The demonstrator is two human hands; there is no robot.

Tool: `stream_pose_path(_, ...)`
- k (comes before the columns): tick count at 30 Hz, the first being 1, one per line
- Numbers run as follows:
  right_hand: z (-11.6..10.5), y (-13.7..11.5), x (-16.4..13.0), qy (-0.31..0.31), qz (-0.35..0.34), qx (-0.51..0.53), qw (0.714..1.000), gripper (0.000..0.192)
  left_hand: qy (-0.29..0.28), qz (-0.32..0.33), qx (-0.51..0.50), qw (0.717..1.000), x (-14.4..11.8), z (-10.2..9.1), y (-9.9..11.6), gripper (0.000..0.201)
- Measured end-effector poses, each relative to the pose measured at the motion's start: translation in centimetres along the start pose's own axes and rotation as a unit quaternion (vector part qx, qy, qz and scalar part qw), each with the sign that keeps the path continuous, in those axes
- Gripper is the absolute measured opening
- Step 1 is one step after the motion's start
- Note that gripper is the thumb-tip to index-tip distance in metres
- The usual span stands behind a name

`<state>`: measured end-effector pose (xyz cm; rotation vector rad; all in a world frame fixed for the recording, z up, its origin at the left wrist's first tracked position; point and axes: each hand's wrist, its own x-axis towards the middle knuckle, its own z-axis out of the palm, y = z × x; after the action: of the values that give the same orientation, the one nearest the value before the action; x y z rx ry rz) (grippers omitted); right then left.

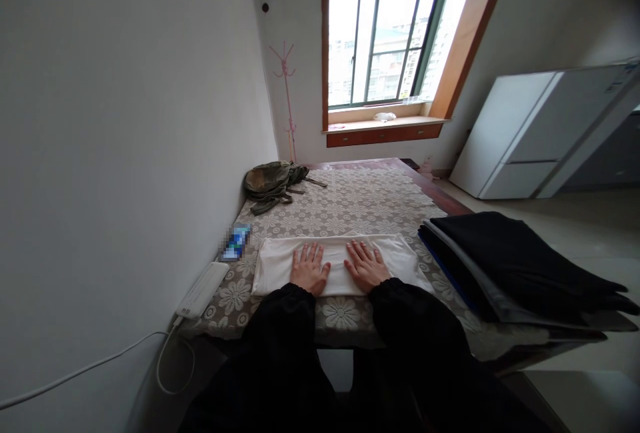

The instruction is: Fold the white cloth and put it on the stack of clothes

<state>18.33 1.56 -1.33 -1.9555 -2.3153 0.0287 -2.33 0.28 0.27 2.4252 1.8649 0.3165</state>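
Both palms lie flat on a folded white cloth (336,265) at the near edge of the table (350,203), side by side, apparently pressing it smooth. The left hand (310,269) and the right hand (367,265) have fingers spread and gripping nothing. A stack of dark cloths (510,263) waits to the right, overhanging the table's edge. A power strip (203,290) sits by the wall; the small item (236,242) beyond it is blurred. Black sleeves (280,353) hide the wrists.

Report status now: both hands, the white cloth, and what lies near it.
Left hand and right hand flat, open, on folded white cloth. Dark folded stack right of it, apart; phone left.
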Motion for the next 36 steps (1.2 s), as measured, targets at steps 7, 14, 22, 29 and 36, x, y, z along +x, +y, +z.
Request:
stream_pose_path(7,-0.2,5.1,-0.4,0.010,0.059,-0.033,0.998,0.064,0.019,-0.048,0.017,0.999,-1.1,-1.1,-4.0,0.066)
stream_pose_path(14,-0.3,8.8,-0.8,0.023,0.100,-0.046,0.994,0.066,0.035,-0.079,0.048,0.995,-2.3,-2.2,-6.8,0.064)
stream_pose_path(22,-0.2,9.2,-0.8,0.027,0.107,-0.031,0.993,0.068,0.027,-0.099,0.052,0.993,-2.8,-2.7,-8.3,0.063)
stream_pose_path(29,-0.3,9.2,-1.0,0.033,0.097,-0.035,0.994,0.067,0.031,-0.105,0.036,0.993,-2.8,-3.1,-8.6,0.062)
stream_pose_path(36,-3.7,6.7,-1.9,0.077,0.024,0.067,0.994,0.054,0.044,-0.136,0.022,0.990,-3.9,-3.4,-8.6,0.062)
